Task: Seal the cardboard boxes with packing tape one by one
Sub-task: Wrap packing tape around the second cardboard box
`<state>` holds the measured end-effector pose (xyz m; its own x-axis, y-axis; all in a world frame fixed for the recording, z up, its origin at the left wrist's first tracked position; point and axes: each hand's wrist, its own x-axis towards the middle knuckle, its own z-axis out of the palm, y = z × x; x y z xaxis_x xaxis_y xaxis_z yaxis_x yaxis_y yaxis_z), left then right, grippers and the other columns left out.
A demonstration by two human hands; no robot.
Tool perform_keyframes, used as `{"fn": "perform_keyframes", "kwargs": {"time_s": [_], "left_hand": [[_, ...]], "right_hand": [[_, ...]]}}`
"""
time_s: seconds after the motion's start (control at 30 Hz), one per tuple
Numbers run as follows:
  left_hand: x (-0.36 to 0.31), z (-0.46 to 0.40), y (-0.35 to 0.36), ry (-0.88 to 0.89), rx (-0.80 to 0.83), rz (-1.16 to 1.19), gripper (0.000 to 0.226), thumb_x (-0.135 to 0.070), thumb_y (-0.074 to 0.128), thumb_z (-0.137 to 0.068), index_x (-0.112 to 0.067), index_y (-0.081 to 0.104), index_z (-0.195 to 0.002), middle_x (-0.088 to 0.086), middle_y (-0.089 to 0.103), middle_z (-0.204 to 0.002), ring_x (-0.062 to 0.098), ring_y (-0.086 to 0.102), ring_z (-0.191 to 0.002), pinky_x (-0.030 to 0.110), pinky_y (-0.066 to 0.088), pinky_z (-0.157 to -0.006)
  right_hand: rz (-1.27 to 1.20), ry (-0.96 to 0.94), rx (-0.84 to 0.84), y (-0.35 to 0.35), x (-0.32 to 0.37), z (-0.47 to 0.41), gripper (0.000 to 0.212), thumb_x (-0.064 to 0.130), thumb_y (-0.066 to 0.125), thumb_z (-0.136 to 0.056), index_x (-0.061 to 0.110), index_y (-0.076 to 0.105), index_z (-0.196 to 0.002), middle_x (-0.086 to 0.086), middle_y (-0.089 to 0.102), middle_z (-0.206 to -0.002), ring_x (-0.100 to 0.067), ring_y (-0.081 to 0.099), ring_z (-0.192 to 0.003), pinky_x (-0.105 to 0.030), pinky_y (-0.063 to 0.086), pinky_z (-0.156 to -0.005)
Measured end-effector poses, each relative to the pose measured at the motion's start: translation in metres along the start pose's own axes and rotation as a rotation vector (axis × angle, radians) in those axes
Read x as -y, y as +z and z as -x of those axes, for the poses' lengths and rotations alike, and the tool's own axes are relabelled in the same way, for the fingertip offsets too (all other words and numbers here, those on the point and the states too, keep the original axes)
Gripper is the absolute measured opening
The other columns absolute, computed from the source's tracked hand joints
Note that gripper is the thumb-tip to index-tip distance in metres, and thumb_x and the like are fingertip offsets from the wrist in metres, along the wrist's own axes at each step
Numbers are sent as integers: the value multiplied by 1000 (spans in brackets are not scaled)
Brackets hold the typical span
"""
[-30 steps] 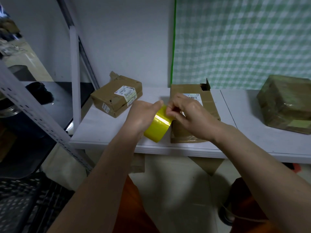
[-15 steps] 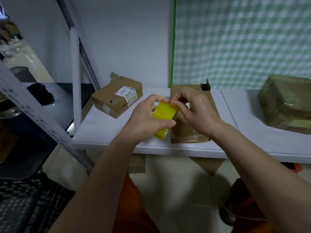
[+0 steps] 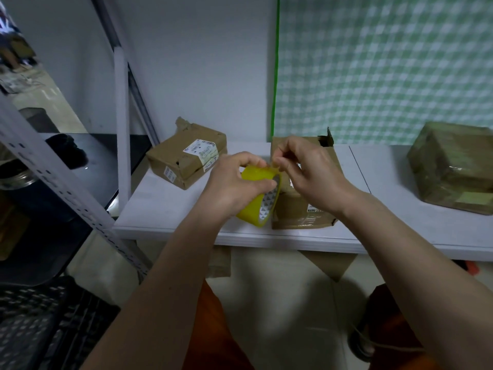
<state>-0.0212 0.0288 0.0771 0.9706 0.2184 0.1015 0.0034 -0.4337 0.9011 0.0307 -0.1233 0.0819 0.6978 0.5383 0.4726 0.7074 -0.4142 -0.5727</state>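
Cardboard boxes [image 3: 304, 209] on the desk [image 3: 165, 209] looked not yet sealed; the left hand [image 3: 234, 182] held the yellow tape roll [image 3: 260, 198] while the right hand [image 3: 306, 169] pinched at its end.

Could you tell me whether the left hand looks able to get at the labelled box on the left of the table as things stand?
Probably not straight away: the left hand grips the tape roll. The labelled box lies just beyond it on the table, with nothing between, so the way looks free once the roll is put down.
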Motion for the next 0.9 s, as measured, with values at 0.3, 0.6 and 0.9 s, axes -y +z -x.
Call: {"fn": "perform_keyframes", "kwargs": {"time_s": [0.3,0.6,0.9], "left_hand": [[4,-3,3,-68,-109,-94,22,-31,83,-67,-32,68,-83,7,59,-113,21,58,-101,34,50,-87],[3,4,4,5,-40,140,5,-20,71,-85,-17,75,-84,-2,72,-88,9,64,-84,32,50,-86],[6,4,5,-146,-151,365,20,-21,61,-93,-17,75,-79,5,74,-91,21,68,-91,41,53,-92]], "right_hand": [[26,-40,-37,-4,11,-3,6,4,55,-92,8,59,-88,4,57,-81,-11,52,-71,-9,37,-65],[-153,59,-104,-2,15,-13,9,4,58,-91,10,57,-83,-6,65,-95,-4,64,-71,-12,50,-69],[-256,310,-244,-2,13,-6,21,23,53,-94,9,63,-82,-7,65,-73,-24,64,-70,-44,54,-71]]}}
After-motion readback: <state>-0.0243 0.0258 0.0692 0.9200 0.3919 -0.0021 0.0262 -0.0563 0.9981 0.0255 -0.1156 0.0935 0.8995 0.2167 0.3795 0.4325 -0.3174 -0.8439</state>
